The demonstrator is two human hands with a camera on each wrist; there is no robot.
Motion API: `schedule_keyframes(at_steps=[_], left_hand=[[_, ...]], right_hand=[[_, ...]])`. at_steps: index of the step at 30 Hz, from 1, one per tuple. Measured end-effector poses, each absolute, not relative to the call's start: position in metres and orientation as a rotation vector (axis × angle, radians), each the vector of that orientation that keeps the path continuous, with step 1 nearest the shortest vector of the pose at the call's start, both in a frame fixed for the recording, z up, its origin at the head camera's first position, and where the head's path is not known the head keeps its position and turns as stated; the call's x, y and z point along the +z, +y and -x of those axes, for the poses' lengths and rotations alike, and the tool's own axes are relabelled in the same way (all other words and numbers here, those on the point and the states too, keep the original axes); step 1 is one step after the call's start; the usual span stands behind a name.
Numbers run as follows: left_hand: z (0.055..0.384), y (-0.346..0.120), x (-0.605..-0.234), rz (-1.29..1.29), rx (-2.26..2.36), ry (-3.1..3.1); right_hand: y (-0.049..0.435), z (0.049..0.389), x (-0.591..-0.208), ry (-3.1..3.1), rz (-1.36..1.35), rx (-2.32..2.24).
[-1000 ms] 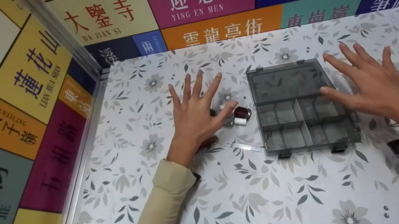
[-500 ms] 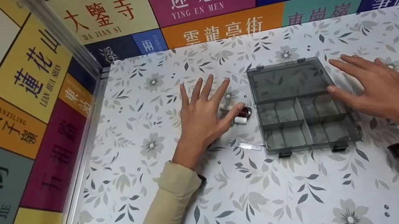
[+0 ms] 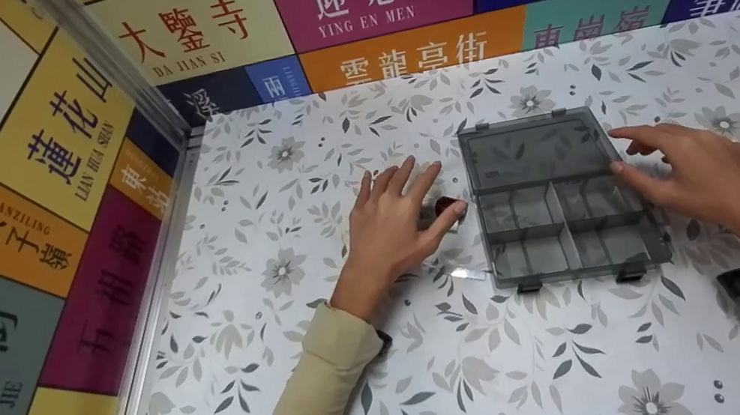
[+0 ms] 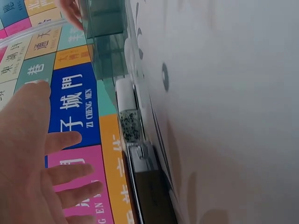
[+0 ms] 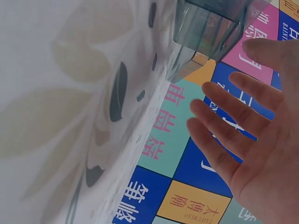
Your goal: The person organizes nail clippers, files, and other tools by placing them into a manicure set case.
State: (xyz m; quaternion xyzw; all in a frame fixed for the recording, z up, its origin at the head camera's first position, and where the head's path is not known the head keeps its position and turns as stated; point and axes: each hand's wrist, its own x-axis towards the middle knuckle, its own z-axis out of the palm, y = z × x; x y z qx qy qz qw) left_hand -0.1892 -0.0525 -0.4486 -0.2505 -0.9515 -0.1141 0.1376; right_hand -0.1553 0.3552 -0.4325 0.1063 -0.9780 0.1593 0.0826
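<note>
Gleaming strip (image 3: 471,273): flat on the table (image 3: 445,377), 8 o'clock from the box, with the person at 6; whether it touches the box is unclear.
Left hand (image 3: 388,223): at 9 o'clock, above the small items, fingers loosely spread, holding nothing.
Right hand (image 3: 709,178): at 3 o'clock, fingers apart and empty, thumb tip close to the box's edge; cannot tell if touching.
Speckled bottle (image 4: 129,126): white-capped, lying on its side below the left hand; probably best pinched across its narrow body.
Dark red item (image 3: 445,203): just beside the box at 9 o'clock, partly behind the left thumb; likely slick, needing a gentle grip.
Compartment box (image 3: 535,152): grey, see-through; bracing its 3 o'clock edge should prevent sliding.
</note>
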Motion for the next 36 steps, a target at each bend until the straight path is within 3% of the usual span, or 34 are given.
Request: schedule_keyframes(at_steps=[36], left_hand=[[0.195,-0.025,-0.452,0.831,-0.274,-2.960]], right_hand=[[0.356,0.157,-0.436,-2.967,-0.335,0.557]])
